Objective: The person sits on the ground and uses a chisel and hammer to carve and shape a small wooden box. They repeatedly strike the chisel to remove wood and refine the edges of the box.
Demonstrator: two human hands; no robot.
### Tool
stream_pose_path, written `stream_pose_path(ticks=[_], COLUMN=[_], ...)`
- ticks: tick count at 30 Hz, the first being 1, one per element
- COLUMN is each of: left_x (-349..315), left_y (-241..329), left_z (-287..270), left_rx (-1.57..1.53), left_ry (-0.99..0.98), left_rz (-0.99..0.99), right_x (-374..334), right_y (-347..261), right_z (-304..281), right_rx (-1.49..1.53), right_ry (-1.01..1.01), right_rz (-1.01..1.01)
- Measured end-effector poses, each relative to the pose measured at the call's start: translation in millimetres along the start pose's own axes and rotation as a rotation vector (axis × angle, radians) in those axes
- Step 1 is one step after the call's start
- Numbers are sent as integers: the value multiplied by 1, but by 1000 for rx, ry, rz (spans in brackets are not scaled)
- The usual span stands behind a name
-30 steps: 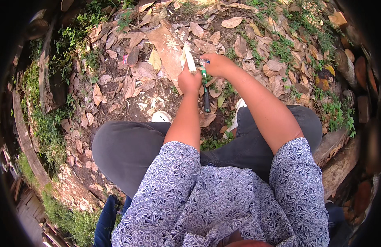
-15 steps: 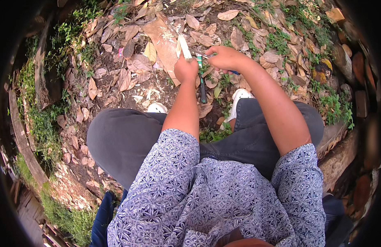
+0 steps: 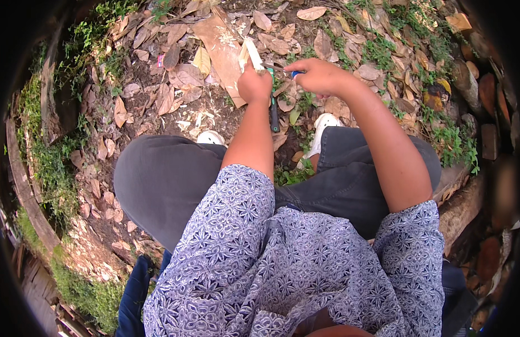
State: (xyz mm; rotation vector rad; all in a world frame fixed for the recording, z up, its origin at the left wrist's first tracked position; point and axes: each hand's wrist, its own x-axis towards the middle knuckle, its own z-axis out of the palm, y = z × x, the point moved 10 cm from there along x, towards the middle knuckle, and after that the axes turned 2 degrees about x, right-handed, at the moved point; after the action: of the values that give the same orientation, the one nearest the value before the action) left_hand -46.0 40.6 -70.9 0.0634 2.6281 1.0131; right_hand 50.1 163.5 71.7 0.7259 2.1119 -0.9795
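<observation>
My left hand (image 3: 254, 85) is closed round the lower end of a pale, freshly cut piece of wood (image 3: 252, 53), which points away from me and has a split or notched upper end. To its right, my right hand (image 3: 321, 77) grips a blue-handled knife (image 3: 297, 73). The knife's thin metal blade points left, close to the wood by my left fingers; whether it touches cannot be made out. Below my hands, a tool with a green and black handle (image 3: 274, 115) lies on the ground, its far end partly hidden by my left hand.
A flat brown board (image 3: 218, 53) with shavings on it lies beyond my left hand. More wood shavings (image 3: 201, 121) are scattered near my left white shoe (image 3: 210, 137). Dry leaves and green plants cover the ground. Logs (image 3: 467, 81) are stacked at the right.
My right hand has turned and shifted slightly right, and the knife's blue handle now shows beside its fingers. My left hand keeps its hold on the wood, which leans slightly differently.
</observation>
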Motion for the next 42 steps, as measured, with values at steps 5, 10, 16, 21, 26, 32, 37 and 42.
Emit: stream_pose_path(ticks=[5,10,16,21,26,32,37,42], left_x=[3,0,-1,2,1,0,0,8], left_y=[2,8,-1,-6,1,0,-1,-4], left_z=[-1,4,5,1,0,1,3,6], left_rx=[20,80,29,38,23,9,-5,45], left_ry=[6,-34,-45,30,89,19,15,0], left_rz=[27,60,34,44,79,4,19,12], right_x=[-1,17,47,46,26,21,27,39], right_y=[-6,-5,-10,-10,-3,-2,-8,-21], right_z=[5,4,10,7,2,0,-3,1], right_rx=[37,-67,76,73,-27,-39,-75,-87], right_ry=[103,216,271,176,95,158,152,185], right_rz=[-65,-139,-136,-112,-52,-40,-54,-76])
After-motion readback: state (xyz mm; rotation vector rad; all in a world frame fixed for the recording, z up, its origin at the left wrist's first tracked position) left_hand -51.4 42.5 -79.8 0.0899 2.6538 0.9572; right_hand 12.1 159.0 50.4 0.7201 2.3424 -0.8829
